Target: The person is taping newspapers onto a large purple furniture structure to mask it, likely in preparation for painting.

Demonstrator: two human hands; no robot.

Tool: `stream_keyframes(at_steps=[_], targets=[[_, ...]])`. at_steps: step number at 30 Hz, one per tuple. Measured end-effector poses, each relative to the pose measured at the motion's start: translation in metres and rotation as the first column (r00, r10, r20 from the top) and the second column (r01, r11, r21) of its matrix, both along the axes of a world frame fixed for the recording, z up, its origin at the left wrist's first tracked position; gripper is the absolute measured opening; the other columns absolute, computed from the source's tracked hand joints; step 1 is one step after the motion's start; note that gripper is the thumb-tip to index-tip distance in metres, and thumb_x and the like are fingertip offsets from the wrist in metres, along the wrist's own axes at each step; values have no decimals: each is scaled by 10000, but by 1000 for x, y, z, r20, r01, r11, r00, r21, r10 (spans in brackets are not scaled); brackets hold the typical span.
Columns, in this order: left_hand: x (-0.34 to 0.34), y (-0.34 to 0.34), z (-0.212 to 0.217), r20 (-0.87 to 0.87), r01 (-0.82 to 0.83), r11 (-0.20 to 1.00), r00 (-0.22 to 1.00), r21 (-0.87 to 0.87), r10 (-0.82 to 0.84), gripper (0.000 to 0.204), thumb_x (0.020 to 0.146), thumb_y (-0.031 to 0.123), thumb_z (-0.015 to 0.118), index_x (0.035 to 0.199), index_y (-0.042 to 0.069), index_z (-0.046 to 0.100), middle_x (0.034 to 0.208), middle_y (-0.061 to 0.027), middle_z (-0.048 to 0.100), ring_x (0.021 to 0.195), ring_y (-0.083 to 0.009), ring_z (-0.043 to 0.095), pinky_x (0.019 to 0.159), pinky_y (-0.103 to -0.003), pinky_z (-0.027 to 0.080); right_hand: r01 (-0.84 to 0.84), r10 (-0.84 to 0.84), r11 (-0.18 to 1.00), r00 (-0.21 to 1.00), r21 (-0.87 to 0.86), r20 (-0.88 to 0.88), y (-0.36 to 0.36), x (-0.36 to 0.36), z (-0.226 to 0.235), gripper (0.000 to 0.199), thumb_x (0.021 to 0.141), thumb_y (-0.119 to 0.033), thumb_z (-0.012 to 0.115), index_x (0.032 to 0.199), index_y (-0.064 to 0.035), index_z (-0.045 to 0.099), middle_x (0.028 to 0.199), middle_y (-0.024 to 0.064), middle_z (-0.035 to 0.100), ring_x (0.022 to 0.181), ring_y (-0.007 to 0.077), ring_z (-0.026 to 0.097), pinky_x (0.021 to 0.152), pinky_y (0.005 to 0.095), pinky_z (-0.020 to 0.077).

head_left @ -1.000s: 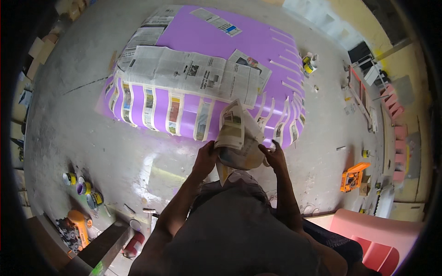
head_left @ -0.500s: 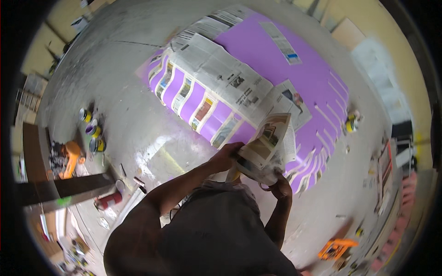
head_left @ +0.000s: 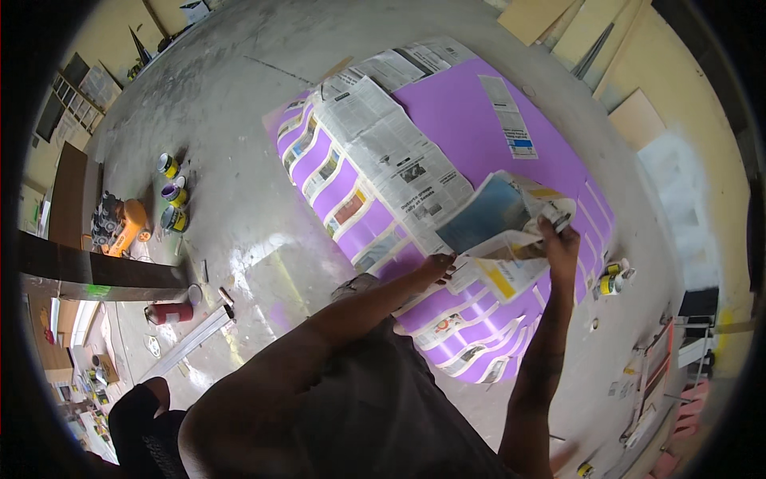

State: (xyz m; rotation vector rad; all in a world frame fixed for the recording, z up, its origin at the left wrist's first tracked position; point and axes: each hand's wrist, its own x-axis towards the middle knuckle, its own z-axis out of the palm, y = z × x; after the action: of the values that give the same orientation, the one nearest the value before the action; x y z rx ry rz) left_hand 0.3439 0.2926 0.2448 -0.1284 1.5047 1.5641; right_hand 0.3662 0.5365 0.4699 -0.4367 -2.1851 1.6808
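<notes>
A large purple box-shaped piece [head_left: 447,100] with rounded edges stands in front of me. Flat newspaper sheets [head_left: 399,156] cover part of its top, and newspaper strips edged with pale tape run down its sides. Over its near right part I hold a partly opened newspaper sheet [head_left: 487,215]. My left hand [head_left: 435,270] is closed on the sheet's lower left edge. At the right, my right hand [head_left: 561,242] grips the bunched end of the same sheet. A narrow newspaper strip [head_left: 507,116] lies on the bare purple top further back.
Several paint cans [head_left: 171,191] stand on the concrete floor at left, near an orange machine [head_left: 128,227]. A red cylinder [head_left: 167,313] lies closer, beside a long metal bar [head_left: 187,343]. More cans [head_left: 610,283] sit right of the purple piece. Boards [head_left: 535,20] lean against the back wall.
The newspaper has been spread wider and moved out over the purple surface. My right hand has moved up and to the right, my left slightly right. The view has shifted.
</notes>
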Motion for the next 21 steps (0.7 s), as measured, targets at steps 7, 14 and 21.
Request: stream_keyframes(at_steps=[7,14,21], targets=[[-2,-13,-43,193,296,954,935,42,-298,533,1050,533,496,1272,71,644,1160,-121,748,878,-259,728,746,-421,589,7,-6,951,1000,310,-4,55,-75,66,220,942,-111,717,1101,42,722,991,25,726,866,92,622,784,266,496],[-83,18,47,-720,-258,965,678,-41,150,966,795,420,871,1474,-19,344,1376,-275,466,1297,-413,475,1098,-475,416,66,-75,972,997,225,33,50,-112,148,196,937,-172,752,1054,-14,753,927,1,724,815,87,619,738,272,510],[-133,10,205,-982,-266,948,-108,177,154,922,769,376,878,1533,163,407,1467,-211,395,1428,-435,311,1140,-647,241,316,-291,639,943,701,-161,10,-78,106,259,939,-193,776,806,16,699,644,-20,593,593,43,497,544,254,398]])
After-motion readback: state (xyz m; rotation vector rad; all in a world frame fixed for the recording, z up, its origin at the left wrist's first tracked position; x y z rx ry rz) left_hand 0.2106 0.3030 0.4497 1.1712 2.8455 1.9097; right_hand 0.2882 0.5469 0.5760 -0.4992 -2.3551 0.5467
